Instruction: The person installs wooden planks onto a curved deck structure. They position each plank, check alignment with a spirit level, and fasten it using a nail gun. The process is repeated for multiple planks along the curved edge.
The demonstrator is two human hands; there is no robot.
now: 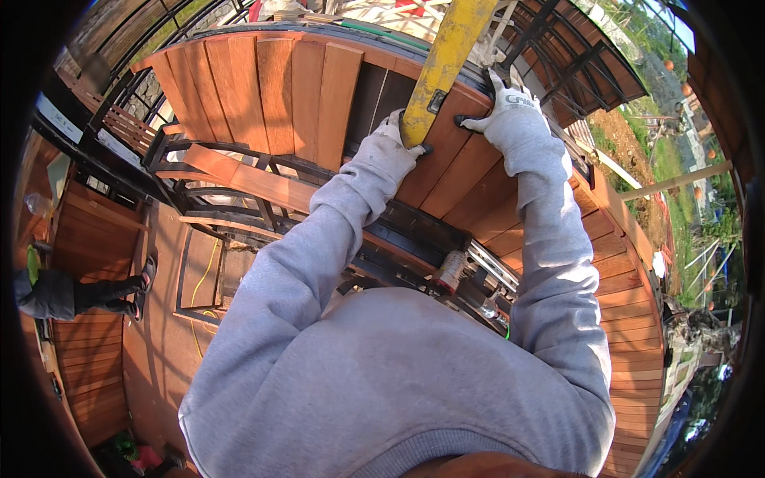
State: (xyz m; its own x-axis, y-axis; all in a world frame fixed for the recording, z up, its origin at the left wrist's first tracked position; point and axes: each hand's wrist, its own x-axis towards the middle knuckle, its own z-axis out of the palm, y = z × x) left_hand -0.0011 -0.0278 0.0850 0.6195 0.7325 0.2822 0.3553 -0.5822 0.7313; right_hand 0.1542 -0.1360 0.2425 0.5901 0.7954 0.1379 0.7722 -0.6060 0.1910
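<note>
A worn yellow spirit level [450, 64] lies across the reddish-brown wooden boards [449, 143], reaching from the middle up past the far edge. My left hand [388, 145], in a white work glove with dark fingertips, grips its near end, the thumb along the right side. To the right of it, my right hand [512, 109], gloved alike, rests with fingers spread at the boards' far edge. Its thumb touches a board and its fingers reach toward the rim. Left of the level, a dark gap [373, 99] shows between the boards.
A loose plank [247, 177] lies on the black metal frame [231, 199] at left. A cylindrical container [452, 268] and a tool [492, 309] sit near my body. Another person's legs [103, 295] show at far left, near a yellow cord [204, 287]. Curved planking [633, 319] runs down the right.
</note>
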